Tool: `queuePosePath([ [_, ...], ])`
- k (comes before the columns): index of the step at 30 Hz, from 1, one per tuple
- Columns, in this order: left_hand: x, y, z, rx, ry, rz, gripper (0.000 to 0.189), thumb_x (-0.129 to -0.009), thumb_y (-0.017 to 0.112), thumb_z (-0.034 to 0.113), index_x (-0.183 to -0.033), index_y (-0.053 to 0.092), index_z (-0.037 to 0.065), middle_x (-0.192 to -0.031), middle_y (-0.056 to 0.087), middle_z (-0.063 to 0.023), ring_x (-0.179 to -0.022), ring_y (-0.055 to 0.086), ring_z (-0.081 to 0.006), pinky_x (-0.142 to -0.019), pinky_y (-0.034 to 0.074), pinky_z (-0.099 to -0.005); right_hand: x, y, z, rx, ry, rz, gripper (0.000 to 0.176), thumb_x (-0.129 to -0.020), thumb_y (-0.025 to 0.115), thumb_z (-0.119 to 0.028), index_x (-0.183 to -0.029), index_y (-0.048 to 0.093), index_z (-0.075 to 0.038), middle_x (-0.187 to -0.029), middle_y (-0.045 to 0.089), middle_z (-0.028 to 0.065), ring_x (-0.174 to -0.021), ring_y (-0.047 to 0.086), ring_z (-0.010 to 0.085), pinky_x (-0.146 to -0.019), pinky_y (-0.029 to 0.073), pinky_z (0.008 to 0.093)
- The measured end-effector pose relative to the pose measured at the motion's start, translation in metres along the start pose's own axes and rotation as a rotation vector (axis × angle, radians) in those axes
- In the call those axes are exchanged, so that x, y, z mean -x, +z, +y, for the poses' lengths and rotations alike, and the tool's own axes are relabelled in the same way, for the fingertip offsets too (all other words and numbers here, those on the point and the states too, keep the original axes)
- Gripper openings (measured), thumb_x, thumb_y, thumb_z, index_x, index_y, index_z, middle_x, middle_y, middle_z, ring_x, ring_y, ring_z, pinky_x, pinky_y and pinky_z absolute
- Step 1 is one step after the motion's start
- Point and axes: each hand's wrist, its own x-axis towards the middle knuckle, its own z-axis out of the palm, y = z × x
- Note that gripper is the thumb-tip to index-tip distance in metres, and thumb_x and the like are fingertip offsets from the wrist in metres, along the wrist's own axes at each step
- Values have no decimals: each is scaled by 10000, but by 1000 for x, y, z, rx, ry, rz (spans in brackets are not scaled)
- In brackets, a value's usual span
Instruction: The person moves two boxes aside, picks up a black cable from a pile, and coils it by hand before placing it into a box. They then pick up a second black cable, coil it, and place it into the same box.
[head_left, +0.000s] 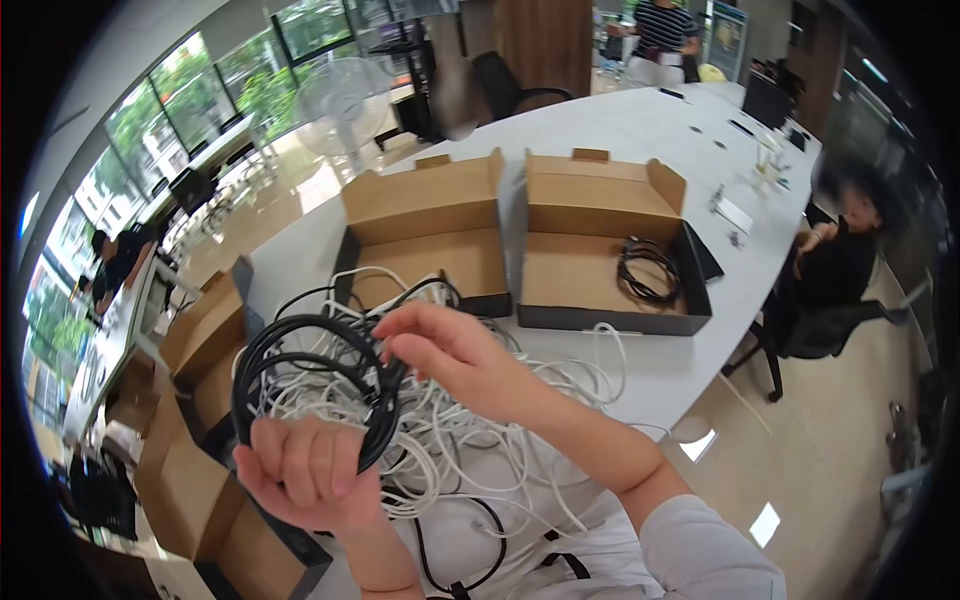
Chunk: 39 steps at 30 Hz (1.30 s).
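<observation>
A thick coil of black cable (290,335) is held up over the table. My left hand (312,470) has its fingers wrapped round the lower part of the coil. At the coil's right side is my right hand (450,355), its fingertips bent close to the tied part; whether they pinch it is hard to make out. Beneath both hands lies a tangled heap of white cables (450,450), with some black cable among them. A smaller black cable coil (648,270) rests inside the open box (575,265) at the right.
Another open box (430,250) stands behind the heap, and more open boxes (180,470) line the left. The white table (620,130) stretches back, with small items at its far right. A seated person (845,245) is at the right; other people are farther off.
</observation>
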Motion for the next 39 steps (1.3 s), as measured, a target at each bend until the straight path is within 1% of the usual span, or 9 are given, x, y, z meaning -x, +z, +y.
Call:
queuePosePath([
  [11, -4, -4, 5, 121, -143, -117, 404, -999, 429, 323, -656, 316, 142, -373, 340, 38, -274, 265, -50, -365, 371, -247, 9, -21, -19, -340, 62, -320, 462, -966, 537, -168, -1370, 403, 13, -1028, 638, 88, -819, 601, 94, -690, 512, 239],
  [18, -3, -6, 3, 199, -118, 11, 359, -986, 430, 260, -664, 320, 143, -387, 372, 33, -292, 303, -54, -364, 367, -232, 15, -30, -29, -337, 37, -424, 587, -897, 628, -87, -1404, 351, 15, -1071, 619, 101, -856, 586, 89, -734, 517, 237],
  [22, -5, 0, -10, -160, 8, 98, 344, -967, 441, 235, -649, 356, 134, -448, 374, 19, -355, 333, -72, -484, 356, -230, 18, -31, -31, -244, -33, -386, 593, -874, 637, -35, -1396, 362, 15, -1097, 594, 89, -889, 577, 86, -743, 508, 234],
  [26, -8, -1, -13, -449, 36, 161, 414, -945, 428, 332, -604, 333, 118, -502, 333, -26, -530, 362, -161, -721, 379, -366, 18, -24, -40, -137, -51, -319, 554, -871, 633, -21, -1376, 408, 5, -1138, 576, 84, -885, 561, 86, -743, 503, 221],
  [30, -9, 5, -20, -560, 111, 244, 432, -947, 417, 345, -594, 320, 116, -506, 289, -21, -552, 313, -160, -731, 377, -347, 21, -25, -39, -157, -89, -276, 550, -872, 639, -34, -1377, 423, -3, -1179, 559, 82, -870, 547, 66, -723, 501, 208],
  [32, -5, 6, -15, -520, 64, 260, 459, -965, 395, 370, -584, 327, 122, -509, 292, -17, -526, 283, -144, -648, 328, -318, 22, -23, -40, -184, -105, -266, 556, -874, 639, -42, -1384, 418, -8, -1177, 561, 82, -858, 545, 62, -718, 502, 209],
  [36, -2, 7, -11, -525, -48, -29, 439, -1005, 377, 322, -624, 262, 139, -554, 215, 7, -520, 196, -120, -562, 232, -291, 23, -22, -41, -158, -97, -217, 463, -929, 579, -112, -1357, 448, 5, -1054, 615, 69, -772, 580, 63, -653, 501, 206],
  [38, 1, 11, -15, -516, -100, -231, 337, -1004, 384, 291, -783, 484, 55, -705, 478, -60, -638, 432, -150, -669, 362, -297, 22, -19, -40, -108, -100, -174, 398, -952, 537, -126, -1316, 485, 24, -944, 639, 54, -684, 582, 65, -612, 504, 212],
  [39, 5, 19, -18, -540, -74, -171, 372, -976, 455, 344, -717, 451, 77, -639, 375, -27, -572, 341, -125, -598, 291, -275, 20, -18, -37, -91, -109, -180, 384, -957, 523, -127, -1307, 493, 29, -921, 641, 57, -671, 583, 67, -607, 504, 213],
])
